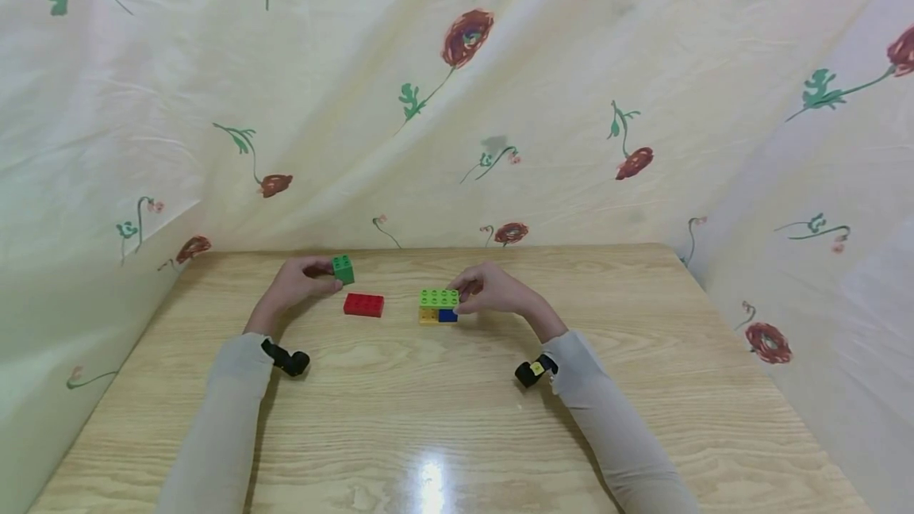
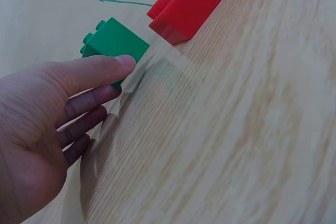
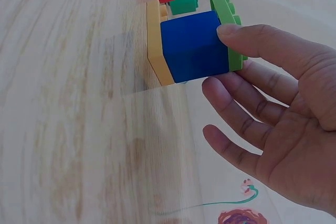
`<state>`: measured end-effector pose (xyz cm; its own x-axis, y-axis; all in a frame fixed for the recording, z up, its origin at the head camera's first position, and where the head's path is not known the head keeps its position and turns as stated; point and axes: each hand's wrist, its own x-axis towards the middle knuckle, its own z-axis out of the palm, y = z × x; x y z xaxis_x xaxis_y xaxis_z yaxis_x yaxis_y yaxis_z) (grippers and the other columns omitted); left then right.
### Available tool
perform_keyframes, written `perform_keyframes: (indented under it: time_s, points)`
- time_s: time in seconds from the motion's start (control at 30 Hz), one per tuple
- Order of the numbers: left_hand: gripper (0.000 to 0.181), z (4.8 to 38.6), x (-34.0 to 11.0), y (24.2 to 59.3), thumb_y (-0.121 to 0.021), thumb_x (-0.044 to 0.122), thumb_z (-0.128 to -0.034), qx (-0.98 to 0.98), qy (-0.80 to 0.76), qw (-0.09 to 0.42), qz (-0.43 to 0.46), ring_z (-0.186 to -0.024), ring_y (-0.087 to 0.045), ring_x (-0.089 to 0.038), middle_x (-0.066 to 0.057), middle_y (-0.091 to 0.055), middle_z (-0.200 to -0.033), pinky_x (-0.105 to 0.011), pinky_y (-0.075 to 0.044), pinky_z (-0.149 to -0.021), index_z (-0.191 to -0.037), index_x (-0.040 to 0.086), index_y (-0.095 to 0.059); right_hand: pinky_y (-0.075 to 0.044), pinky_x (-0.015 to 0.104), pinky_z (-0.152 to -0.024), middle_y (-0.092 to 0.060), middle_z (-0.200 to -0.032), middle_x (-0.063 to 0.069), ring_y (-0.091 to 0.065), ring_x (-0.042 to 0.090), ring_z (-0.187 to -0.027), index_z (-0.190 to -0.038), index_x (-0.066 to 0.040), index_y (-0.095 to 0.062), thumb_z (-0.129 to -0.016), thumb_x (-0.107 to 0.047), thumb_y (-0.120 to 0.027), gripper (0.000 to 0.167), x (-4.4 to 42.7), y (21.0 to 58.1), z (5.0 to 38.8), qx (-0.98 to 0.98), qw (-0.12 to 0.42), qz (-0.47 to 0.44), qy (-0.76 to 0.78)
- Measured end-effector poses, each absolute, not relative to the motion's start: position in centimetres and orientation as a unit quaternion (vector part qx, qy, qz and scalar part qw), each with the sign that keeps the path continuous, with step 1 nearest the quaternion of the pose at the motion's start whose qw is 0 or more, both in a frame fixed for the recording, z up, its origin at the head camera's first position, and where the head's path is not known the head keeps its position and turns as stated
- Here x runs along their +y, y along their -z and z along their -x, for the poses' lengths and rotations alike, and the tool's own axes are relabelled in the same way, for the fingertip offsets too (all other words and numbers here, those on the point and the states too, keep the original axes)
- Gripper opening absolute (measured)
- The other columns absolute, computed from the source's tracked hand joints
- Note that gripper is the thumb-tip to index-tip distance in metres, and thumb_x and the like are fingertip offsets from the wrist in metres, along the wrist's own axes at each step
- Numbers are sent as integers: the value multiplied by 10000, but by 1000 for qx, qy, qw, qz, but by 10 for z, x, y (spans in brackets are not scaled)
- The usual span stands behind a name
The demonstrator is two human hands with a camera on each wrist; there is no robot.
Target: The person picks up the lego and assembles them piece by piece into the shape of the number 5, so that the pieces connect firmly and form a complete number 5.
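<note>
Now, left of centre in the head view, the left hand (image 1: pixel 296 284) pinches a green brick (image 1: pixel 343 269), with a red brick (image 1: pixel 364 305) near it on the surface (image 1: pixel 400 427). Mid-frame, the right hand (image 1: pixel 497 289) grips the right end of a lime, blue and yellow stack (image 1: pixel 439 301), lower fingers spread.

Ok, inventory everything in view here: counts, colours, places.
table: 1, light wood, foreground
cloth: count unclear, cream with flowers, behind the table
red block: 1, red, on the table
block stack: 3, light green over blue over yellow, right of red block
green block: 1, green, beyond red block, slightly left
sleeves: 2, pale grey, on the arms
wrist cameras: 2, black, at the wrists
left hand: 1, bare, pinching green block
right hand: 1, bare, holding block stack
</note>
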<state>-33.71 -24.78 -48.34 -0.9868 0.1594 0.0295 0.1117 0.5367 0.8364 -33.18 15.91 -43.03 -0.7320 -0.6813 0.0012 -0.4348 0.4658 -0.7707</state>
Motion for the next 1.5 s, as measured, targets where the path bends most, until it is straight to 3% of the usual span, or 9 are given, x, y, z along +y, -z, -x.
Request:
perform_keyframes:
  time_s: [0.23, 0.57, 0.73, 0.9, 1.2, 1.5]
  points:
    - [457, 336, -246, 483, -801, 237, -896, 872, -483, 20, -77, -1075, -598, -260, -183, -679, -1224, -323, -458, -933, -1280, 26, -674, -543, 252, -790, -718, -1116, 177, -662, 199, -922, -1182, 29, -725, -847, -66, -807, 358, 159, 427, 329, 837, 156, 334, 405]
    - [451, 337, -242, 479, -798, 212, -899, 874, -478, -4, -84, -1052, -628, -271, -217, -684, -1213, -252, -491, -874, -1268, -12, -668, -542, 245, -795, -717, -1117, 145, -645, 143, -907, -1188, 12, -725, -852, -57, -797, 351, 158, 429, 330, 844, 157, 326, 396]
    - [467, 336, -239, 474, -797, 220, -901, 869, -486, -10, -93, -1148, -625, -353, -236, -667, -1256, -395, -516, -984, -1277, -21, -662, -544, 250, -795, -716, -1115, 144, -647, 142, -908, -1190, 15, -723, -857, -59, -791, 348, 159, 429, 330, 842, 157, 329, 398]
    - [447, 333, -229, 465, -786, 232, -911, 863, -493, -16, -107, -1237, -582, -387, -238, -666, -1269, -558, -418, -1102, -1264, -17, -669, -545, 246, -797, -718, -1113, 148, -648, 137, -907, -1194, 19, -721, -859, -64, -792, 352, 159, 428, 329, 841, 157, 330, 399]
    - [509, 331, -202, 446, -791, 299, -903, 863, -490, -20, -125, -1258, -568, -401, -221, -669, -1275, -581, -337, -1159, -1292, 0, -654, -545, 247, -797, -718, -1117, 151, -649, 151, -909, -1193, 14, -723, -860, -60, -792, 347, 159, 429, 330, 839, 157, 333, 400]
    - [424, 326, -173, 435, -829, 256, -866, 860, -484, -30, -160, -1219, -592, -415, -167, -720, -1190, -604, -354, -1146, -1211, 42, -708, -544, 279, -852, -718, -1115, 128, -648, 140, -915, -1194, -2, -726, -858, -72, -796, 351, 160, 430, 331, 846, 156, 325, 392]
